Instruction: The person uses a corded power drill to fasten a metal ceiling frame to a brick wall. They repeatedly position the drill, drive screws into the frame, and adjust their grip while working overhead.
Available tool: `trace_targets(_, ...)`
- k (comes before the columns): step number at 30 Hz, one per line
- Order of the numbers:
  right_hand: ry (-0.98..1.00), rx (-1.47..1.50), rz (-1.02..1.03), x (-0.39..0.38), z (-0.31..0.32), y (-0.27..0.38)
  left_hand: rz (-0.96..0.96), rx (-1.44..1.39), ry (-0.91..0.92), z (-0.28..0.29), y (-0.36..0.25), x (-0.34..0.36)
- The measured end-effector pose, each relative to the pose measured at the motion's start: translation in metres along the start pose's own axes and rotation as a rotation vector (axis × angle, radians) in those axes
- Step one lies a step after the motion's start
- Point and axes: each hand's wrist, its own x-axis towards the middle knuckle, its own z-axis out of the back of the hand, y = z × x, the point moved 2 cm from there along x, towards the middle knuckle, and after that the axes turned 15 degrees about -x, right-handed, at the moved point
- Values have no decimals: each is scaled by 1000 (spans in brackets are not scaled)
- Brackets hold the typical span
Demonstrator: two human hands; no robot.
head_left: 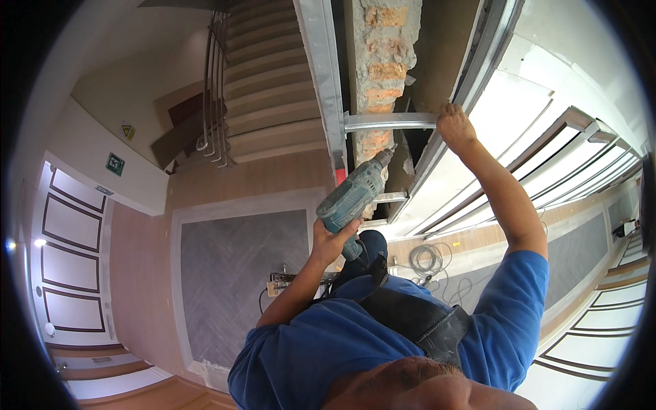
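A teal, dusty power drill (352, 191) is in my left hand (335, 239), fingers wrapped round its handle. Its chuck points up and to the right, toward the gap in the wall. My right hand (456, 128) is closed at the right end of a short metal crosspiece (391, 121), beside the right-hand upright. This crosspiece spans between the left metal stud (322, 68) and the right metal stud (471, 85). The drill's tip is below the crosspiece and apart from it. Whether a bit sits in the chuck is too small to tell.
Rough brickwork (386, 72) shows inside the frame. A lower crosspiece (391, 197) crosses beneath. Stairs (273, 89) with a metal railing (213, 102) rise at the left. A coiled cable (427, 258) lies on the floor at right, and a tool with a cord (280, 281) is by my left elbow.
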Motion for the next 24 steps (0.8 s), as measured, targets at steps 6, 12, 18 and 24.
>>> trace_targets(6, -56, -49, 9, 3, -13, 5, -70, 103, -1, -2, -7, -4)
trace_targets(12, -156, 19, 42, -3, -6, -1, -47, 81, 8, -2, -5, -3)
trace_targets(18, -389, 613, -87, -19, 29, -2, -53, -31, 31, -3, -12, -5)
trace_targets(24, -225, 1781, -311, -56, 54, 31, -57, -130, 120, 1, -28, -1)
